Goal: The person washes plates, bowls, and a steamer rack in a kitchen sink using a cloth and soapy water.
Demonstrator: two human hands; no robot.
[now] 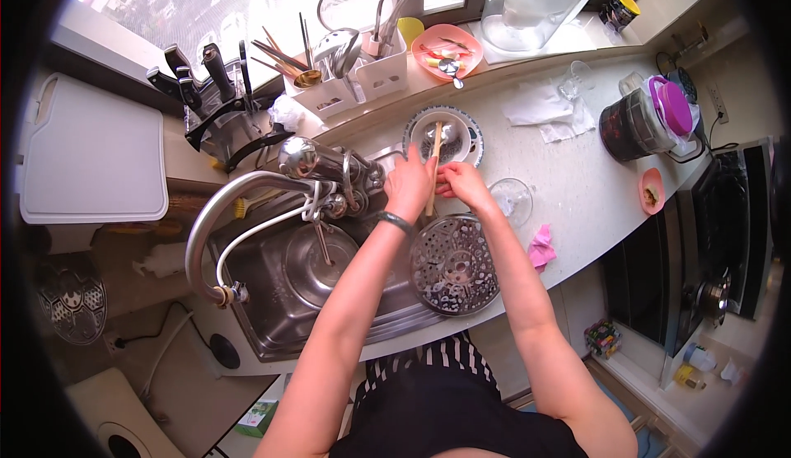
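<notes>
A pair of wooden chopsticks [437,141] slants out of a small white bowl [419,129] and passes between my two hands. My right hand [462,184] has its fingers curled against the chopsticks. Beside them is my left hand [409,180], back up, with its fingers toward the near rim of the bowl; its grip is hidden. Dark bits and a shiny, clear or metal piece lie in the bowl, which sits inside a larger bowl with a patterned rim [476,135]. Below my hands rests a wet, perforated metal steamer plate [455,265], on the sink's edge and the counter.
To the left are a steel sink [278,328] and a curved faucet [207,217]. A clear glass bowl [516,201] and a pink cloth [541,248] lie right of my right forearm. Behind stand a knife block [225,130], a utensil holder [327,103] and a pink dish [426,41].
</notes>
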